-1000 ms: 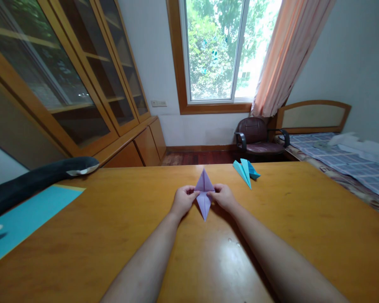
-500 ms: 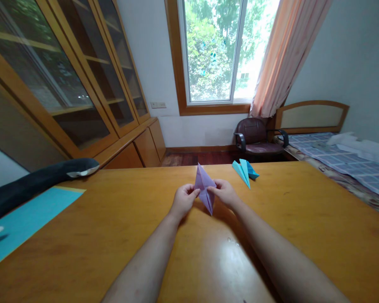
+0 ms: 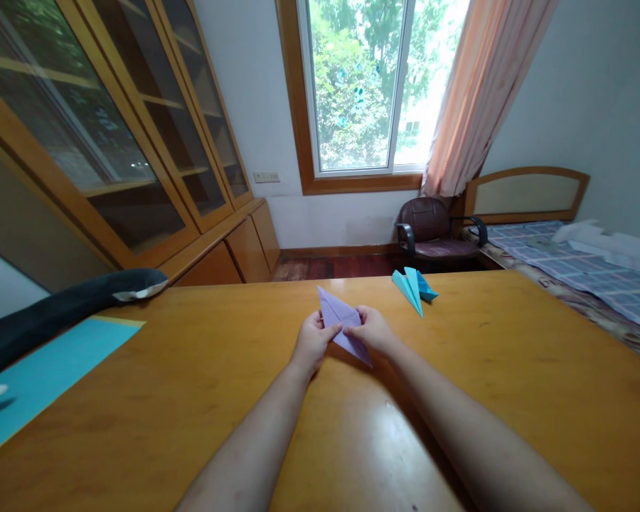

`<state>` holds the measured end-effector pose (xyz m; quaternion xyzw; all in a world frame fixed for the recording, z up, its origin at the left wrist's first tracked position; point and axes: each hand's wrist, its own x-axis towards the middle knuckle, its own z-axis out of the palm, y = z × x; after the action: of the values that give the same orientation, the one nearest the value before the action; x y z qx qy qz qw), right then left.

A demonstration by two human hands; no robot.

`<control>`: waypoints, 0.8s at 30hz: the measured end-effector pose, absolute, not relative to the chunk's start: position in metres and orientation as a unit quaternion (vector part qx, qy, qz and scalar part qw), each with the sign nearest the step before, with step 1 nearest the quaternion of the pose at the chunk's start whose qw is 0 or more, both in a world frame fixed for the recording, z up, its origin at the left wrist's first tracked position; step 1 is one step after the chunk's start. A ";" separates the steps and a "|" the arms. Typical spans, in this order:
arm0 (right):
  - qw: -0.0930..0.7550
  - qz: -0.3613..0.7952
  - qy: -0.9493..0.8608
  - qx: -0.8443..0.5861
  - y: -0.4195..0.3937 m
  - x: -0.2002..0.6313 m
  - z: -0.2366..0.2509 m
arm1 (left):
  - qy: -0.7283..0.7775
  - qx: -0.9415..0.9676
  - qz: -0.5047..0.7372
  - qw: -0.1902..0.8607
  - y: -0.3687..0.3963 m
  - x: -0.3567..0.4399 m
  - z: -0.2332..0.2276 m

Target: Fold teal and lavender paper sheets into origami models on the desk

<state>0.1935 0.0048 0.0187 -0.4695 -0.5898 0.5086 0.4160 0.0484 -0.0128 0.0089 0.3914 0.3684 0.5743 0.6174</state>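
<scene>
A purple folded paper (image 3: 340, 313), shaped like a long diamond, is held just above the wooden table (image 3: 235, 398). Its upper point leans to the left and its lower point to the right. My left hand (image 3: 313, 338) grips the left edge, the thumb lying on the front face. On the opposite edge my right hand (image 3: 375, 330) pinches the paper, its thumb close to the left thumb. The fingers behind the paper are mostly hidden.
Beyond my right hand lie a light blue paper plane (image 3: 410, 290) and a darker blue folded paper (image 3: 427, 287). At the left, a black-and-white plush toy (image 3: 75, 299) rests by a turquoise sheet (image 3: 58, 373). A brown armchair (image 3: 432, 231) stands past the table's far edge.
The purple paper has turned, its top point swinging left and its bottom point right, so a flatter, wider face shows. Both hands still hold it, with the thumbs closer together.
</scene>
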 end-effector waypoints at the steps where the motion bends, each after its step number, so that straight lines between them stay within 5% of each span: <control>1: 0.404 0.503 -0.599 -0.474 0.005 0.193 0.017 | 0.372 0.385 0.576 0.618 -0.013 0.048 0.009; 15: 0.238 0.517 -0.617 -0.544 0.006 0.204 0.020 | 0.434 0.311 0.654 0.536 0.001 0.029 0.004; 24: 0.300 0.482 -0.579 -0.585 0.022 0.231 0.016 | 0.581 0.383 0.532 0.482 0.007 0.009 -0.002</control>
<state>0.2310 0.0223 0.0158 -0.5850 -0.5789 0.4824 0.2999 0.0089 0.0074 -0.0019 0.3833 0.5814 0.5315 0.4821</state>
